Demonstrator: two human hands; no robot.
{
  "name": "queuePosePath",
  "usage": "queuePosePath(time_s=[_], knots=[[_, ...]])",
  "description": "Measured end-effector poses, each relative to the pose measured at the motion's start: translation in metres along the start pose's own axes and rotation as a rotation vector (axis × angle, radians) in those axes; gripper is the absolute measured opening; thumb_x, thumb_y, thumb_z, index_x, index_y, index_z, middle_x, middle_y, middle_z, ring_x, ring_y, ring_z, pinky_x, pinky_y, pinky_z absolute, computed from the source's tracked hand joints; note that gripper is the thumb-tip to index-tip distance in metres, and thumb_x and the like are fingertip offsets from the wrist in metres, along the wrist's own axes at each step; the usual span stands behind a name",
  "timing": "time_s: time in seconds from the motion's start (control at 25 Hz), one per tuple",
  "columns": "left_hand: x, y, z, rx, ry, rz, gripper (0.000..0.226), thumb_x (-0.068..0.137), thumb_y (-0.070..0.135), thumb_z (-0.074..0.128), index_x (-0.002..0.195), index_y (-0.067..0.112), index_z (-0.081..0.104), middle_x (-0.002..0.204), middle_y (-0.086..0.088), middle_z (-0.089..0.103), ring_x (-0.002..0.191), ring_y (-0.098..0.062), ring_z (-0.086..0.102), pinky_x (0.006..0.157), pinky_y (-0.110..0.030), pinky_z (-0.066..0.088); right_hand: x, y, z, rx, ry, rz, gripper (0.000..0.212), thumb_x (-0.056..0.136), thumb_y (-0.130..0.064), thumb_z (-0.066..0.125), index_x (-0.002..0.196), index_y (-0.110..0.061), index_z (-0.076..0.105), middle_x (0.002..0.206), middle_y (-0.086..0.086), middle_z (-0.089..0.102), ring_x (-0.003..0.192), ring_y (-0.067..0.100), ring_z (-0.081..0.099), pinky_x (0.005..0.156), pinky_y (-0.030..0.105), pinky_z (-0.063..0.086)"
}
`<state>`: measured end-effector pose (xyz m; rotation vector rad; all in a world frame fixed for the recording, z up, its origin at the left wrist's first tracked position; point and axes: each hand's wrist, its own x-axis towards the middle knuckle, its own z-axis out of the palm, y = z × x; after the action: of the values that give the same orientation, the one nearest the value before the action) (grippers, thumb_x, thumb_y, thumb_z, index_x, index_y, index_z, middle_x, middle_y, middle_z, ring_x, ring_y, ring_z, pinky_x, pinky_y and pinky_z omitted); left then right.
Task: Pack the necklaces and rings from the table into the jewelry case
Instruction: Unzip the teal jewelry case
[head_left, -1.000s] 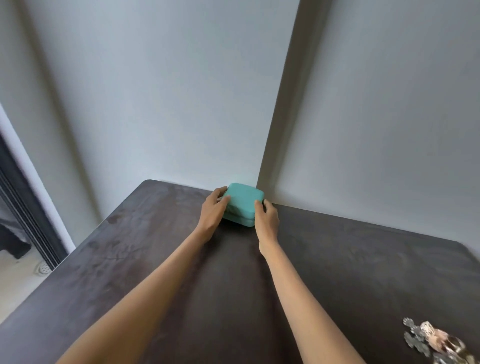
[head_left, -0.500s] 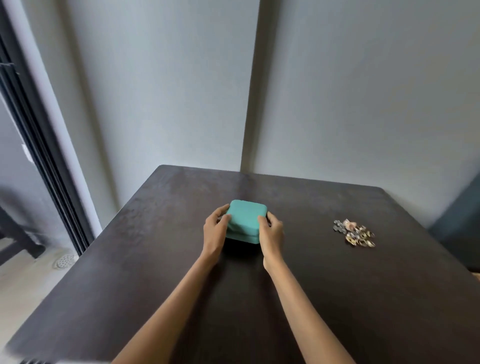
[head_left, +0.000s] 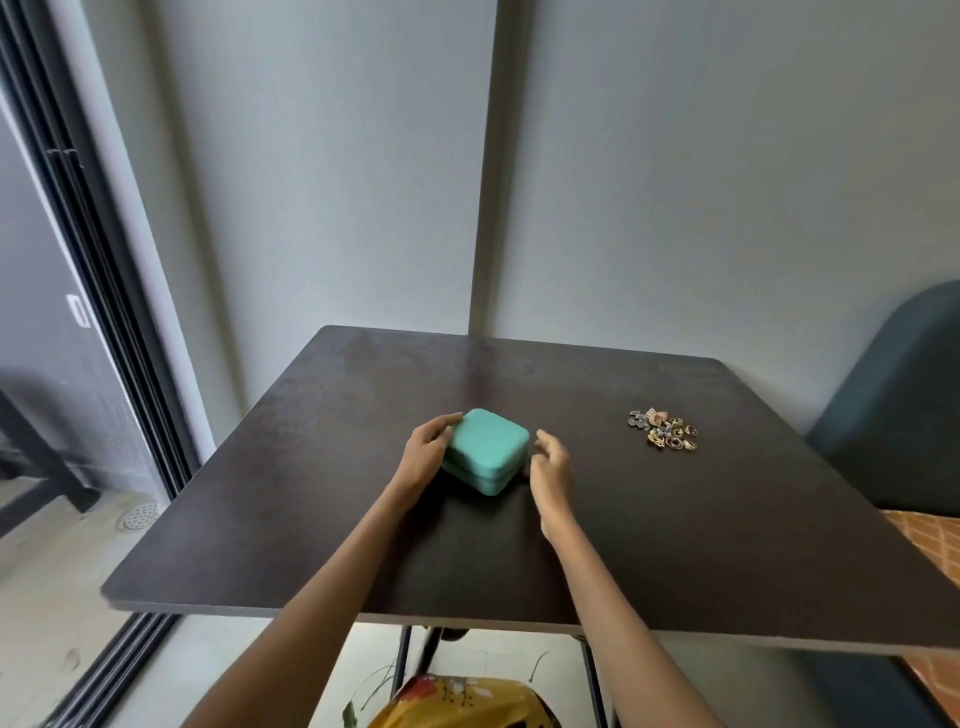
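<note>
Left hand (head_left: 423, 454) grips the closed, rounded teal jewelry case (head_left: 487, 450); right hand (head_left: 551, 467) hovers just beside it, fingers loose — tangled metal jewelry pile (head_left: 664, 429) farther right.

head cam, single view | worn high, faces forward and down over dark table (head_left: 675, 545) toward grey wall corner | both forearms reach in from bottom edge | teal jewelry case (head_left: 485, 451) mid-frame, near | wide-angle, edges bowed
</note>
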<state>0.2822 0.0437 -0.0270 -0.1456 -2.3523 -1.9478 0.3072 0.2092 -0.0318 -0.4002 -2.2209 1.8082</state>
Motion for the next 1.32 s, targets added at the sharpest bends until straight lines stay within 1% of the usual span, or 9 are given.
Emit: queuePosePath(time_s=[0.08, 0.2, 0.36, 0.48, 0.64, 0.84, 1.04, 1.16, 1.32], knots=[[0.009, 0.007, -0.004, 0.099, -0.087, 0.037, 0.040, 0.093, -0.006, 0.034, 0.116, 0.007, 0.064, 0.126, -0.008, 0.061, 0.120, -0.019, 0.051, 0.102, -0.025, 0.035, 0.014, -0.003, -0.012, -0.095, -0.053, -0.045, 0.052, 0.086, 0.006, 0.034, 0.133, -0.009, 0.048, 0.134, 0.007, 0.050, 0.118, 0.021, 0.051, 0.104, 0.035, 0.041], [0.026, 0.018, -0.007, 0.241, -0.161, 0.082, 0.044, 0.090, -0.011, 0.032, 0.106, 0.006, 0.069, 0.123, -0.008, 0.063, 0.119, -0.019, 0.053, 0.104, -0.026, 0.036, 0.024, -0.008, -0.023, -0.282, -0.312, -0.115, 0.054, 0.085, 0.005, 0.037, 0.133, -0.015, 0.052, 0.129, -0.003, 0.056, 0.120, 0.012, 0.048, 0.097, 0.021, 0.037], [0.036, 0.021, -0.009, 0.469, -0.162, 0.251, 0.035, 0.086, -0.004, 0.045, 0.096, 0.013, 0.073, 0.121, -0.004, 0.062, 0.113, -0.020, 0.057, 0.098, -0.028, 0.041, 0.036, -0.003, -0.034, -0.219, -0.410, -0.167, 0.049, 0.085, 0.005, 0.044, 0.127, -0.018, 0.059, 0.122, -0.008, 0.062, 0.115, 0.004, 0.052, 0.095, 0.018, 0.040], [0.023, 0.018, -0.018, 0.435, -0.274, 0.263, 0.029, 0.083, 0.028, 0.050, 0.098, 0.022, 0.074, 0.128, 0.003, 0.056, 0.116, -0.010, 0.050, 0.100, -0.025, 0.035, 0.040, 0.003, -0.035, -0.185, -0.393, -0.204, 0.041, 0.085, 0.004, 0.052, 0.117, -0.017, 0.065, 0.112, -0.007, 0.068, 0.107, 0.005, 0.060, 0.096, 0.021, 0.046], [0.017, 0.011, -0.029, 0.570, -0.366, 0.281, 0.033, 0.086, 0.044, 0.053, 0.116, 0.036, 0.064, 0.141, 0.008, 0.043, 0.127, -0.009, 0.042, 0.108, -0.029, 0.029, 0.043, 0.008, -0.027, -0.177, -0.231, -0.199, 0.022, 0.080, -0.002, 0.064, 0.094, -0.016, 0.074, 0.092, 0.003, 0.074, 0.084, 0.012, 0.067, 0.086, 0.034, 0.055], [0.011, 0.006, -0.023, 0.686, -0.267, 0.283, 0.035, 0.092, 0.044, 0.053, 0.126, 0.039, 0.056, 0.143, 0.003, 0.038, 0.130, -0.021, 0.033, 0.113, -0.036, 0.024, 0.021, 0.006, -0.026, -0.172, -0.011, -0.116, 0.020, 0.074, -0.019, 0.075, 0.059, -0.028, 0.064, 0.062, -0.005, 0.067, 0.056, 0.014, 0.061, 0.062, 0.035, 0.052], [-0.005, 0.005, -0.004, 0.676, -0.097, 0.242, 0.036, 0.093, 0.040, 0.051, 0.128, 0.032, 0.057, 0.141, -0.003, 0.038, 0.124, -0.027, 0.033, 0.110, -0.035, 0.029, -0.037, -0.001, 0.005, -0.175, 0.000, -0.087, 0.018, 0.074, -0.022, 0.069, 0.059, -0.028, 0.062, 0.065, -0.004, 0.069, 0.060, 0.015, 0.064, 0.060, 0.031, 0.053], [-0.016, 0.012, 0.016, 0.648, 0.032, 0.176, 0.036, 0.094, 0.039, 0.050, 0.127, 0.028, 0.058, 0.144, -0.005, 0.036, 0.121, -0.030, 0.036, 0.104, -0.036, 0.034, -0.056, -0.010, 0.024, -0.074, 0.045, -0.044, 0.013, 0.077, -0.020, 0.066, 0.065, -0.018, 0.066, 0.057, 0.001, 0.065, 0.047, 0.015, 0.058, 0.052, 0.028, 0.050], [-0.032, 0.011, 0.018, 0.684, 0.132, 0.255, 0.028, 0.094, 0.029, 0.052, 0.120, 0.018, 0.057, 0.148, -0.007, 0.035, 0.136, -0.030, 0.031, 0.110, -0.041, 0.021, -0.056, -0.019, 0.019, -0.040, 0.034, 0.065, 0.015, 0.082, -0.022, 0.065, 0.074, -0.010, 0.065, 0.061, 0.005, 0.064, 0.042, 0.014, 0.057, 0.053, 0.030, 0.052]])
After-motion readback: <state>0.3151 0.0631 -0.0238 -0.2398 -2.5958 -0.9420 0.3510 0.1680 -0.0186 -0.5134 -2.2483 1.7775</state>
